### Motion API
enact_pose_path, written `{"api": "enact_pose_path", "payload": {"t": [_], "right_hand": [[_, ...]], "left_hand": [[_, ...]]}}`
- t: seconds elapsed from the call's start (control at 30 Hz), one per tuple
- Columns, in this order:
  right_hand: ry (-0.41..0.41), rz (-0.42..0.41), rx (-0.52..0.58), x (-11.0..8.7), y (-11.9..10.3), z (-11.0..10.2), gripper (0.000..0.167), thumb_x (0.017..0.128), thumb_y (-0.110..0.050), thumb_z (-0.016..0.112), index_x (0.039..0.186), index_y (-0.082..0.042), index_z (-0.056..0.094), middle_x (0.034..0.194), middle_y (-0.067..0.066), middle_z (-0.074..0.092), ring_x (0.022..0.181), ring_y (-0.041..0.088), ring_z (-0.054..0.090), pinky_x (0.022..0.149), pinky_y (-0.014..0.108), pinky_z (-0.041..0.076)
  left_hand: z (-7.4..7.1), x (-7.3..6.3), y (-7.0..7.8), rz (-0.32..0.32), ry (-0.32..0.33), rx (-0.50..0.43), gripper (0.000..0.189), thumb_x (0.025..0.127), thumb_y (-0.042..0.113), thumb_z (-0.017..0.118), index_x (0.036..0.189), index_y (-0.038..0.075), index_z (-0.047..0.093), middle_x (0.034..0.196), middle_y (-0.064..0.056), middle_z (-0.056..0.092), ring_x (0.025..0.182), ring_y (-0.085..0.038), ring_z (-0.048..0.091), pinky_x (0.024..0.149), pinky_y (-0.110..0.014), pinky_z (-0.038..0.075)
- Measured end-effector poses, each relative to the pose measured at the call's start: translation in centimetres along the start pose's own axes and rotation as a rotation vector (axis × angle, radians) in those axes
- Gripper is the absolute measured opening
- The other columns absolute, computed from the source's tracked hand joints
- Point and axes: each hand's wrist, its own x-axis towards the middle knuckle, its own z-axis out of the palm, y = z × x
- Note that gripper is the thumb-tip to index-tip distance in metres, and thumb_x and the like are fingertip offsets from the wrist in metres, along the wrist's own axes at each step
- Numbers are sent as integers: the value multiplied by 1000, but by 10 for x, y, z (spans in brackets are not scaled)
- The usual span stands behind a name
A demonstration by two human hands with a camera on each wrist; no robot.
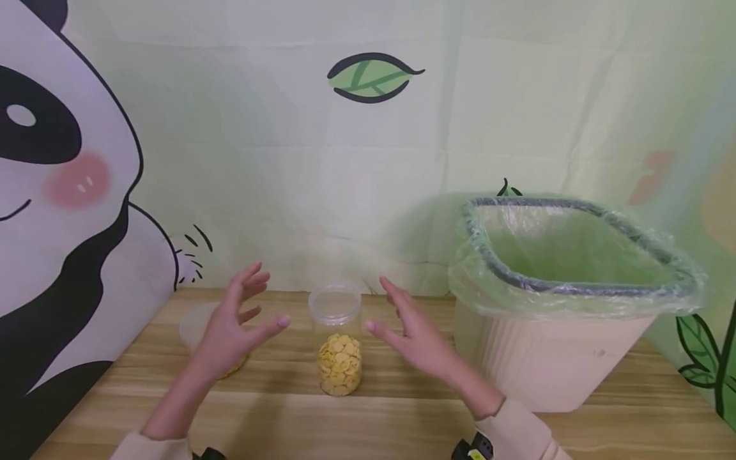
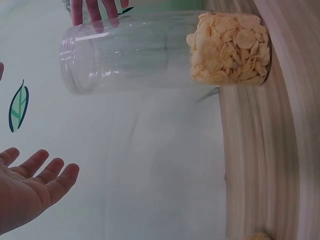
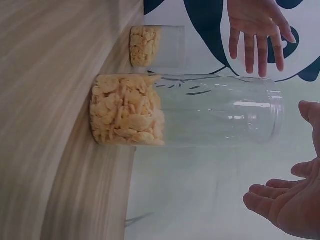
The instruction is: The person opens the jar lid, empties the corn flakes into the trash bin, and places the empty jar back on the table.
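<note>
A tall clear plastic jar (image 1: pixel 338 361) stands upright on the wooden table, its lower part filled with yellow corn flakes (image 3: pixel 127 110). Whether a clear lid covers its top, I cannot tell. My left hand (image 1: pixel 227 329) is raised on the jar's left, fingers spread and holding nothing. On the other side my right hand (image 1: pixel 416 335) hovers with thumb and fingers apart, also without contact. Partly hidden behind the left hand is a shorter, clear container (image 1: pixel 195 324); the right wrist view shows flakes in it too.
A pale waste bin (image 1: pixel 552 358) with a clear plastic liner and a grey rim ring stands at the right, beside my right hand. Behind the wooden table (image 1: pixel 379 421) hangs a pale green backdrop (image 1: pixel 276 160) printed with a panda and leaves.
</note>
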Motion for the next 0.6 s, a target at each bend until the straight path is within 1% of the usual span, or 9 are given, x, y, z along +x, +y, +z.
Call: {"api": "enact_pose_path", "payload": {"t": [0.13, 0.37, 0.6], "right_hand": [[-8, 6, 34, -3, 5, 5, 76, 87, -42, 56, 146, -13, 18, 146, 12, 27, 126, 32, 38, 99, 44, 36], [-33, 28, 126, -8, 16, 16, 76, 86, -41, 57, 145, -10, 20, 146, 13, 26, 126, 33, 37, 100, 44, 35], [-36, 43, 169, -11, 28, 28, 76, 86, -39, 58, 144, -8, 21, 145, 14, 28, 125, 35, 39, 100, 45, 35]], "left_hand": [[5, -2, -5, -10, -3, -27, 85, 78, 19, 71, 144, 15, 18, 142, -16, 32, 127, -35, 32, 94, -54, 37], [13, -5, -12, -6, -6, -80, 85, 76, 16, 73, 143, 15, 22, 140, -16, 34, 126, -33, 35, 94, -50, 39], [22, -6, -15, -25, -18, -89, 85, 75, 19, 74, 142, 15, 23, 140, -15, 35, 125, -33, 36, 94, -48, 40]]}}
